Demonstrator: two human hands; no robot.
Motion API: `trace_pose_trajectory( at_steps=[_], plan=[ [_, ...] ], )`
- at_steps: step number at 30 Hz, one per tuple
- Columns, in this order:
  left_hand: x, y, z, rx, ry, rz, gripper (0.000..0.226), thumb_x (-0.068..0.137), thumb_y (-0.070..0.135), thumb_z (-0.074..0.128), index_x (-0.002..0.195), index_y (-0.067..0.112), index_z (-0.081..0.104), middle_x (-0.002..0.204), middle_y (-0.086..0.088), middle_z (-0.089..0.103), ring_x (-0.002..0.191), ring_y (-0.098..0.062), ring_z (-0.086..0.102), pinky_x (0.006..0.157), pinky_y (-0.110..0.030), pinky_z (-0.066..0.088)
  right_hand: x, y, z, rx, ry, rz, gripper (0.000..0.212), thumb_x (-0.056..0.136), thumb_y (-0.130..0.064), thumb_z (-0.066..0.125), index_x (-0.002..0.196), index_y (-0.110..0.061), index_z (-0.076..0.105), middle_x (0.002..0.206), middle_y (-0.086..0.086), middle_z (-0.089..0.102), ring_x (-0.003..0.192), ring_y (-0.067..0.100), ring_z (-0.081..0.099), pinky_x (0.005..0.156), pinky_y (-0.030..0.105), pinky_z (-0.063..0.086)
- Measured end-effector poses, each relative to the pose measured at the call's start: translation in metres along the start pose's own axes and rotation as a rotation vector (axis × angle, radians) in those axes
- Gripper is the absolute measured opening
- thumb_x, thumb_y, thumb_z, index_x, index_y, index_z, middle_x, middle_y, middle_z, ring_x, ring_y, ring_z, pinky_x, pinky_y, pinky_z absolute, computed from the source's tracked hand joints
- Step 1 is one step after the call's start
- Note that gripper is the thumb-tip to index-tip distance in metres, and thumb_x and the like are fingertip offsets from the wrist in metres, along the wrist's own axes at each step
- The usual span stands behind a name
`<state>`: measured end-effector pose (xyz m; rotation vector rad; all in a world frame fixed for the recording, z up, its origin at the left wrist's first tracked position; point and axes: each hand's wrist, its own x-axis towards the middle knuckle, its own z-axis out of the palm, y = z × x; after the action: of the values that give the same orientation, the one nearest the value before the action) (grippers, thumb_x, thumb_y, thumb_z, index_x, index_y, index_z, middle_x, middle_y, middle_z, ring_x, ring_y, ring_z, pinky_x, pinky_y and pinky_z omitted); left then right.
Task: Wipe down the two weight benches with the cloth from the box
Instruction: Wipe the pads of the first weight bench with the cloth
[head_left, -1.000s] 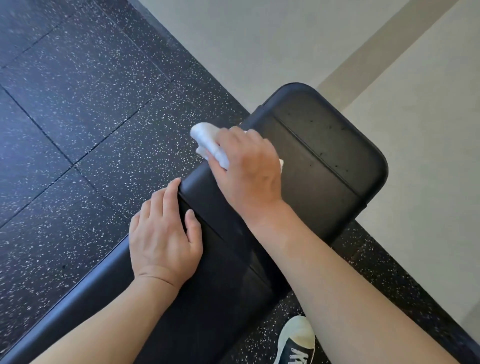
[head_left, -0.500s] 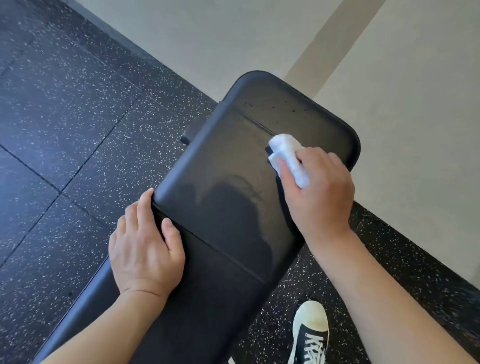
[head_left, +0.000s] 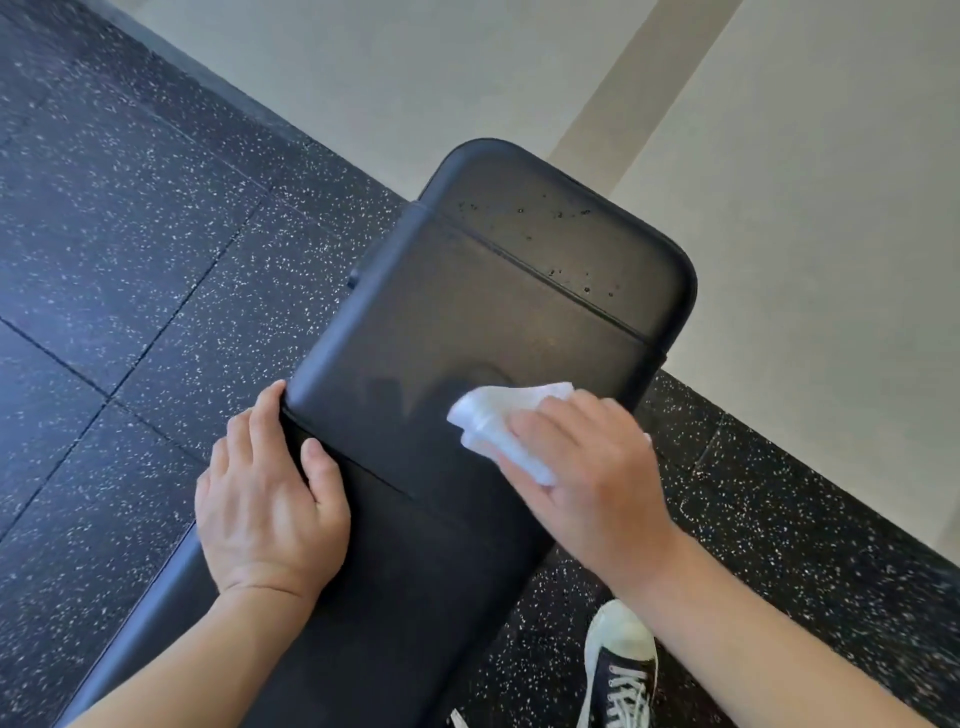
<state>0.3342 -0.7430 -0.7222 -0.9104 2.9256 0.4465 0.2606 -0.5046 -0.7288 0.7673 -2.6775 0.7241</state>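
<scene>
— Which step was in hand?

— Wiping the first bench, at frame centre. The right hand pressed the white cloth to the pad, fingers curled over it; the left hand lay flat, fingers straight, bracing the pad's left edge.

— And next?

— Probably a pass toward the upper right, where dark specks dotted the end panel.

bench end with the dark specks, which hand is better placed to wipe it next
Right. The right hand already holds the cloth on the bench, just short of the specks. The left hand rests flat on the bench's edge.
</scene>
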Motion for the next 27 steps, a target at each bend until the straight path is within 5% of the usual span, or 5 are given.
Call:
trace_pose_trajectory(
  at_steps=[4,8,12,16,27],
  plan=[
    [0.001,-0.003,0.002,-0.004,-0.002,0.000,0.064,0.094,0.040,0.033,0.152,0.014,0.040,0.134,-0.016,0.056,0.118,-0.041,0.052,0.097,-0.058,0.043,0.011,0.038,-0.011,-0.081,0.077,0.121,0.038,0.099,-0.038,0.072,0.074,-0.011,0.064,0.068,0.003,0.054,0.063,0.029,0.049,0.056,0.046,0.045],
    [-0.001,-0.003,0.001,-0.018,0.009,-0.004,0.064,0.095,0.041,0.033,0.153,0.016,0.040,0.136,-0.013,0.056,0.119,-0.040,0.052,0.098,-0.058,0.043,0.059,0.001,0.020,-0.043,0.082,0.226,0.031,0.097,-0.034,0.071,0.078,-0.013,0.060,0.071,0.001,0.056,0.065,0.028,0.052,0.057,0.043,0.043],
    [0.000,-0.006,0.003,-0.003,0.002,-0.007,0.063,0.095,0.041,0.033,0.152,0.017,0.039,0.135,-0.015,0.056,0.118,-0.040,0.051,0.097,-0.058,0.042,0.102,-0.062,0.057,0.088,-0.020,0.130,0.018,0.082,-0.025,0.080,0.089,-0.014,0.069,0.078,0.003,0.064,0.070,0.034,0.059,0.060,0.043,0.039],
    [-0.001,-0.004,0.004,-0.013,0.009,-0.010,0.063,0.094,0.041,0.033,0.151,0.016,0.040,0.133,-0.018,0.057,0.118,-0.044,0.053,0.094,-0.059,0.042,0.105,-0.095,0.072,0.087,-0.155,-0.004,0.019,0.091,-0.031,0.069,0.103,-0.017,0.071,0.089,0.001,0.067,0.083,0.030,0.061,0.067,0.042,0.035],
    [-0.001,-0.005,0.002,-0.026,0.029,-0.010,0.062,0.095,0.040,0.036,0.151,0.015,0.042,0.133,-0.017,0.058,0.116,-0.043,0.054,0.095,-0.057,0.042,-0.008,0.039,-0.021,0.134,-0.204,-0.301,0.017,0.093,-0.024,0.074,0.081,-0.013,0.068,0.075,-0.001,0.053,0.067,0.024,0.042,0.056,0.042,0.037]
  ],
)
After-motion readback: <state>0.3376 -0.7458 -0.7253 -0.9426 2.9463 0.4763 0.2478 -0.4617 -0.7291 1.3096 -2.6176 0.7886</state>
